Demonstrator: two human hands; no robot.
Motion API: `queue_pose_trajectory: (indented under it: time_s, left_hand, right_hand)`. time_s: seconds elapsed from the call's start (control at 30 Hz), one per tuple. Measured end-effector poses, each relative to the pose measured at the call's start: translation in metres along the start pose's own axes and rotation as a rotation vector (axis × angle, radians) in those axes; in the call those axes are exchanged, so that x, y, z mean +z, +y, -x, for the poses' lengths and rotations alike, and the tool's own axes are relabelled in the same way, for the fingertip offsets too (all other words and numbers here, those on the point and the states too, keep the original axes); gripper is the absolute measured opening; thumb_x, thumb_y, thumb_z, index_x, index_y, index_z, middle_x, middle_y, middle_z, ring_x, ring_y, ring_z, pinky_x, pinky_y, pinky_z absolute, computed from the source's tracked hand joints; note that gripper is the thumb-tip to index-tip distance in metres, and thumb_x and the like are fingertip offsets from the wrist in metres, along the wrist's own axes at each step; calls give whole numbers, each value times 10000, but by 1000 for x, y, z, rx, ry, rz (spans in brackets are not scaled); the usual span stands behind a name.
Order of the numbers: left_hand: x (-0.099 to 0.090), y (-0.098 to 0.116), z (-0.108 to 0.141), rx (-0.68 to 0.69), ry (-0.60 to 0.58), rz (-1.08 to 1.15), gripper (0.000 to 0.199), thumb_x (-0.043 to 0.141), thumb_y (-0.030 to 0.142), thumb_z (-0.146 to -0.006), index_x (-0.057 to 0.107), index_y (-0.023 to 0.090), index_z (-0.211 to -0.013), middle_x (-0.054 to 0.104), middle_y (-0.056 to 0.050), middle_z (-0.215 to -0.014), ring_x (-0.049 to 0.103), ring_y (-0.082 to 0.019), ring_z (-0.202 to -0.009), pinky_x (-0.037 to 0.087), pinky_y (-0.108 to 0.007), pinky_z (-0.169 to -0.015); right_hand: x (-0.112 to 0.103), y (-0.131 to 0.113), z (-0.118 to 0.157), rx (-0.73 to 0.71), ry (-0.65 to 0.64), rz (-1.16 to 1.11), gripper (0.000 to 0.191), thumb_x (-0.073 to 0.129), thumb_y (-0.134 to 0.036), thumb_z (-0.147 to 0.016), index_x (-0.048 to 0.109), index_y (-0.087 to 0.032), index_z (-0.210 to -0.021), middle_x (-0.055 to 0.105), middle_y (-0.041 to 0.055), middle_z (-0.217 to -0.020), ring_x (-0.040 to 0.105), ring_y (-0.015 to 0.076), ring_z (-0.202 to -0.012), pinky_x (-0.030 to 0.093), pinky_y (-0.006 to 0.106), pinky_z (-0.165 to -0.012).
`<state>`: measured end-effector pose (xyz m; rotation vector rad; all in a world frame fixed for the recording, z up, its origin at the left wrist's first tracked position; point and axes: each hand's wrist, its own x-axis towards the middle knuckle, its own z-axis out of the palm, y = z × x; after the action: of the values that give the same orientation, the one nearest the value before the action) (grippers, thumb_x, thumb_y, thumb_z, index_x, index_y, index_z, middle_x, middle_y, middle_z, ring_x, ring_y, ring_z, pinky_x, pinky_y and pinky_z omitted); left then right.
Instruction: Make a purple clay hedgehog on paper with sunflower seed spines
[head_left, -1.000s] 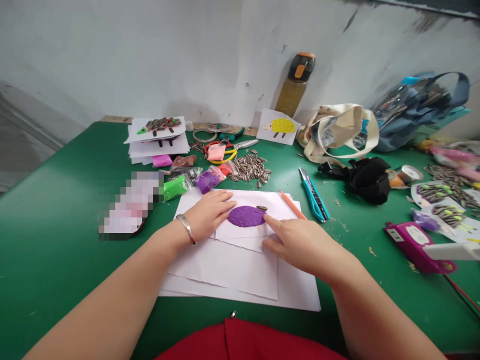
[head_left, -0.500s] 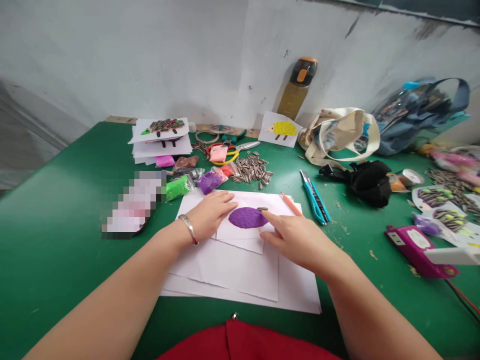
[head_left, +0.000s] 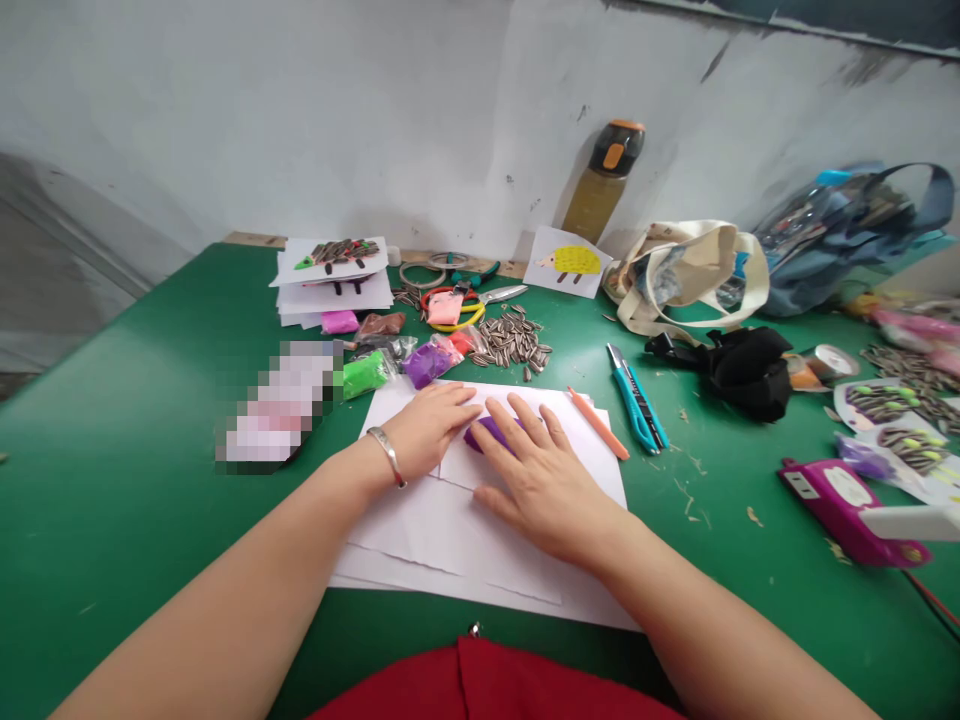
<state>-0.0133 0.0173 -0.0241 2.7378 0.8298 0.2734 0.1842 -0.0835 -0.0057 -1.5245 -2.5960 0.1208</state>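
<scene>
My right hand [head_left: 540, 485] lies spread over the purple clay oval [head_left: 481, 436], covering most of it. The oval is on a small white paper, on top of larger white sheets [head_left: 420, 525]. My left hand [head_left: 429, 430], with a bracelet at the wrist, rests flat on the paper's left side, fingers extended toward the clay. Neither hand holds anything. An orange pen [head_left: 598, 425] lies on the sheets at the right. Beyond the paper is a pile of sunflower seeds [head_left: 510, 340], beside a bag of purple clay [head_left: 431, 362] and a bag of green clay [head_left: 364, 374].
A teal utility knife [head_left: 636, 400] lies right of the paper. Scissors [head_left: 501, 294], a hedgehog drawing [head_left: 568, 262] and a bottle [head_left: 604, 180] stand or lie at the back. Right are a cream bag [head_left: 694, 275], a black pouch [head_left: 750, 375] and a magenta device [head_left: 840, 510].
My right hand has moved left and spread from pointing at the clay's right end to covering it. My left hand stays on the paper. The view has shifted slightly.
</scene>
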Motion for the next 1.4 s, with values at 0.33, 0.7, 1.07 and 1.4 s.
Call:
queue_pose_trajectory:
  time_s: [0.33,0.7,1.07,1.4]
  left_hand:
    - [4,-2,0,-20,-30,-33,348,382,176,-977,581,158,-1261,548,-123,-1384,459,-255,-1311,356,-453,-1112]
    - [3,2,0,-57,-82,-44,398,331,178,-986,519,114,-1331,526,-150,-1413,439,-271,-1339,343,-478,-1118]
    - [2,3,0,-72,-104,-38,401,344,170,-985,510,111,-1346,515,-153,-1422,429,-274,-1345,321,-480,-1133]
    - [3,3,0,-52,-66,-43,376,391,152,-963,542,125,-1306,540,-151,-1393,453,-264,-1320,337,-464,-1123]
  right_hand:
    - [10,2,-2,-6,-99,-48,765,237,-645,-967,278,-133,-1534,236,89,-1606,152,324,-1489,85,600,-1200]
    - [5,0,-4,-2,-122,-63,785,208,-643,-973,276,-90,-1526,226,101,-1596,110,294,-1498,46,582,-1210]
    - [2,-2,-1,-27,-126,-84,792,222,-652,-967,276,-95,-1526,230,115,-1594,141,296,-1493,79,582,-1208]
    - [3,-4,1,-58,-121,-86,798,235,-661,-961,268,-102,-1531,252,122,-1589,169,300,-1489,99,584,-1202]
